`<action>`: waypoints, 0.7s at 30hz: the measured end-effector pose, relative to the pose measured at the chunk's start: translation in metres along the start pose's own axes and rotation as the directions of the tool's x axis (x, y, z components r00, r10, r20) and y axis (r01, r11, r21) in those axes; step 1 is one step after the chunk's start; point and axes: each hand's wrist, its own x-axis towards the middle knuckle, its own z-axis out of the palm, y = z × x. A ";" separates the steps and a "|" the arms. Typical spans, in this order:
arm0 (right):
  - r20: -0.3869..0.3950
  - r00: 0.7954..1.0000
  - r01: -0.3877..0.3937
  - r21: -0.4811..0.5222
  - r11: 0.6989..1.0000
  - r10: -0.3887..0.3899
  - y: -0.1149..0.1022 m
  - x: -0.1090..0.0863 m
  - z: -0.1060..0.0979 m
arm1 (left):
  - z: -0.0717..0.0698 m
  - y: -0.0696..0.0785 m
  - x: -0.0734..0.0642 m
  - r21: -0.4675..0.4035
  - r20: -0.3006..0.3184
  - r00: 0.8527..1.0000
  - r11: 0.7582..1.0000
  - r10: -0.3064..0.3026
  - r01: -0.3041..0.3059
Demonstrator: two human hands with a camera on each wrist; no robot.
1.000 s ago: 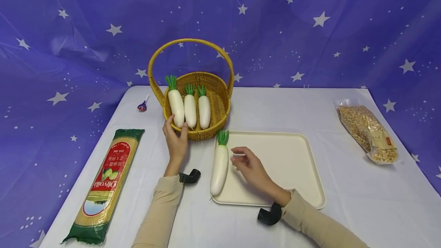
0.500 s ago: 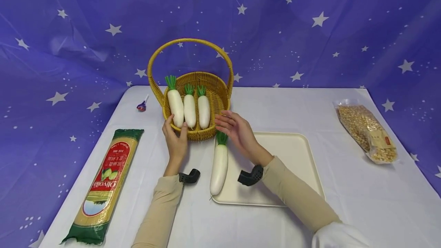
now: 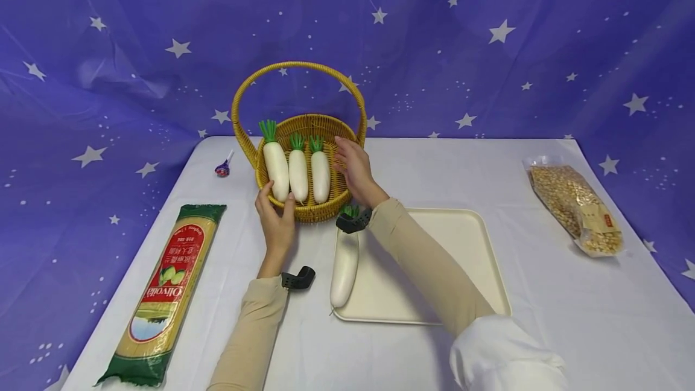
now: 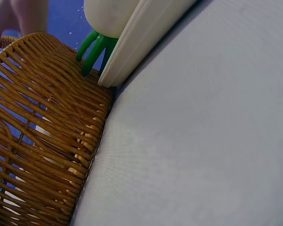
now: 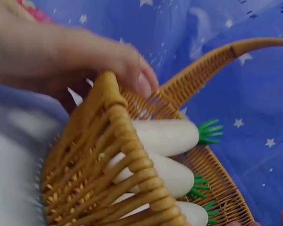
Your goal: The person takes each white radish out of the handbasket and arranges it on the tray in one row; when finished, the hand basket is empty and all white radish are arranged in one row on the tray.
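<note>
Head view: the left hand [image 3: 278,222] grips the basket's near rim [image 3: 320,214]; three radishes [image 3: 298,177] lie inside. The right hand [image 3: 356,168] — fingers loose — is above its right side. A fourth radish [image 3: 344,270] lies on the tray [image 3: 461,234].

Left wrist: green leaves [image 4: 99,45] overhang the tray's edge.

Right wrist: the left thumb [image 5: 142,84] crosses the rim.

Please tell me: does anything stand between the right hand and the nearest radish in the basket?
Nothing visible does: in the head view, only weave of the basket shows between the right hand and the nearest radish.
</note>
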 end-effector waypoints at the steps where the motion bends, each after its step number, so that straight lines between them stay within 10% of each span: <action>1: -0.016 1.000 0.005 -0.057 0.998 -0.006 0.000 0.002 0.002 | 0.000 0.000 0.000 -0.003 0.002 1.000 1.000 0.001 -0.001; 6: -0.059 0.998 -0.036 -0.346 0.938 0.016 0.003 0.008 0.010 | -0.001 -0.001 0.001 -0.002 0.006 1.000 1.000 -0.008 0.008; 12: -0.062 0.991 -0.129 -0.639 0.758 0.117 0.006 0.011 0.015 | -0.001 0.003 0.000 -0.004 0.007 1.000 1.000 -0.023 0.023; 16: -0.082 0.982 -0.174 -0.752 0.636 0.172 0.005 0.012 0.018 | -0.001 0.003 0.000 -0.009 0.010 0.999 0.999 -0.034 0.034; 21: -0.070 0.976 -0.177 -0.812 0.556 0.207 0.005 0.012 0.019 | 0.000 0.002 0.000 -0.016 0.006 1.000 1.000 -0.026 0.026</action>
